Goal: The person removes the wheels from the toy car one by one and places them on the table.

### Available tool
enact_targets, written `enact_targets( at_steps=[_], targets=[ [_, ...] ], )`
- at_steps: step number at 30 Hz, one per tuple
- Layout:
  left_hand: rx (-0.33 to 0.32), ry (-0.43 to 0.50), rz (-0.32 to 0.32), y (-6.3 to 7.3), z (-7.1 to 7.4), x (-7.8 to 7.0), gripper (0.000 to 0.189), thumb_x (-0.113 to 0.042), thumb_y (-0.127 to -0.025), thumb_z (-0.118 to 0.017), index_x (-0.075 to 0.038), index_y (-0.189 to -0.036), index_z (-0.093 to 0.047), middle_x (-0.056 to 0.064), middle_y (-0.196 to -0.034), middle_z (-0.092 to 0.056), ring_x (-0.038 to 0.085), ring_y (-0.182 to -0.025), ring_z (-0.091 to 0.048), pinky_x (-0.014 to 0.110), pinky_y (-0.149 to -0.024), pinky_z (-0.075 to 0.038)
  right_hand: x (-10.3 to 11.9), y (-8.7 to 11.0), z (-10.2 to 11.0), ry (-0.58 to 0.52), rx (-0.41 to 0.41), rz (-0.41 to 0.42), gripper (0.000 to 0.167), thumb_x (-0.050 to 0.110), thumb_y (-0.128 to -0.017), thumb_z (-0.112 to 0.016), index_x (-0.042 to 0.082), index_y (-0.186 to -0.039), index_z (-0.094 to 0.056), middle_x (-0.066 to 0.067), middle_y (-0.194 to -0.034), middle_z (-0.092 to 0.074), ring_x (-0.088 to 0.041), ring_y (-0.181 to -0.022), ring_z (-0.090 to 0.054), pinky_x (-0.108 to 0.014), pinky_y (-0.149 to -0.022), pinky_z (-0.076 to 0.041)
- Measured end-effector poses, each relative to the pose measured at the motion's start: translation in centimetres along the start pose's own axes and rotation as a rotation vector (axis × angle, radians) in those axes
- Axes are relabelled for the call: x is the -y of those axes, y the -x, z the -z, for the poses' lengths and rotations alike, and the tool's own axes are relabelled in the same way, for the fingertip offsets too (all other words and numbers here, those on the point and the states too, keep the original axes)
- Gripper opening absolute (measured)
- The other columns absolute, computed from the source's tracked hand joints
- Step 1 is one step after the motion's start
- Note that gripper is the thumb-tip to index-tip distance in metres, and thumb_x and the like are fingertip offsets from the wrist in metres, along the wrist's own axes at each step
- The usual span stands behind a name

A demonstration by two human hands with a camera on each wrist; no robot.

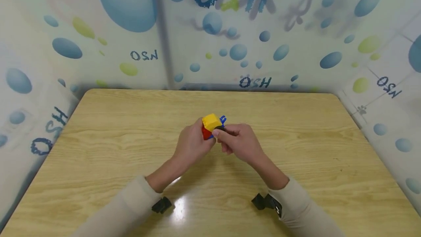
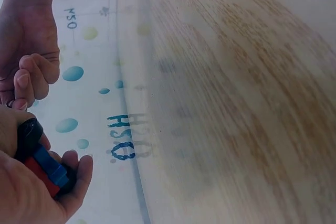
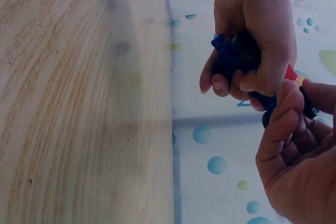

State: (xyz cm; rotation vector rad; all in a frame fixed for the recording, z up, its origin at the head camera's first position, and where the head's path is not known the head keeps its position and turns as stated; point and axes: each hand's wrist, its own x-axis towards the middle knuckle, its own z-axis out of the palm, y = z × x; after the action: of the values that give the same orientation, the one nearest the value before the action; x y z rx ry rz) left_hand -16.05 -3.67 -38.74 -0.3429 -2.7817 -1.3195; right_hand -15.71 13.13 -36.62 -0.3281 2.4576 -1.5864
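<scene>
A small plastic toy is held above the middle of the table, yellow on top with red and blue parts below. It looks like a toy vehicle with round black, wheel-like parts. My left hand grips its body; in the left wrist view the red and blue toy shows between palm and curled fingers. My right hand pinches a black part at the toy's right side. Seen from the right wrist, a blue piece sticks out past the left hand. Fingers hide much of the toy.
A wooden table spans the space beneath both hands. Behind and beside it stand pale walls printed with blue and green spots and letters. Small black devices are strapped at both sleeves.
</scene>
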Motion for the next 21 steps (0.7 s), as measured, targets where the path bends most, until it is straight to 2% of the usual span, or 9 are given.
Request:
enact_targets(
  at_steps=[5,12,21],
  targets=[
    [-0.034,-0.035,-0.033,0.07,-0.15,-0.19,0.027,-0.012,-0.085,-0.071,-0.001,-0.104,-0.056,0.005,-0.077,-0.061,0.016,-0.058,-0.052,0.026,-0.057,-0.048,-0.06,0.18,0.01,-0.009,-0.016,0.013,0.036,0.035,-0.095,-0.063,0.007,-0.072,-0.065,-0.006,-0.059,-0.058,-0.021,-0.052,-0.053,-0.036,-0.052,-0.050],
    [-0.094,-0.073,-0.088,0.13,-0.06,-0.66,0.026,-0.011,-0.084,-0.072,-0.001,-0.104,-0.058,0.006,-0.078,-0.062,0.016,-0.060,-0.053,0.027,-0.059,-0.050,-0.03,0.32,0.11,-0.038,-0.036,0.036,0.034,0.033,-0.094,-0.064,0.007,-0.073,-0.065,-0.007,-0.060,-0.059,-0.022,-0.053,-0.056,-0.033,-0.054,-0.053],
    [-0.166,-0.146,-0.153,0.44,-0.35,-0.97,0.030,-0.016,-0.084,-0.075,-0.001,-0.102,-0.057,0.007,-0.081,-0.065,0.018,-0.065,-0.058,0.030,-0.065,-0.055,-0.06,0.91,0.10,-0.019,-0.053,0.101,0.031,0.028,-0.095,-0.064,0.006,-0.073,-0.065,-0.005,-0.060,-0.060,-0.020,-0.052,-0.058,-0.033,-0.053,-0.055]
  ],
)
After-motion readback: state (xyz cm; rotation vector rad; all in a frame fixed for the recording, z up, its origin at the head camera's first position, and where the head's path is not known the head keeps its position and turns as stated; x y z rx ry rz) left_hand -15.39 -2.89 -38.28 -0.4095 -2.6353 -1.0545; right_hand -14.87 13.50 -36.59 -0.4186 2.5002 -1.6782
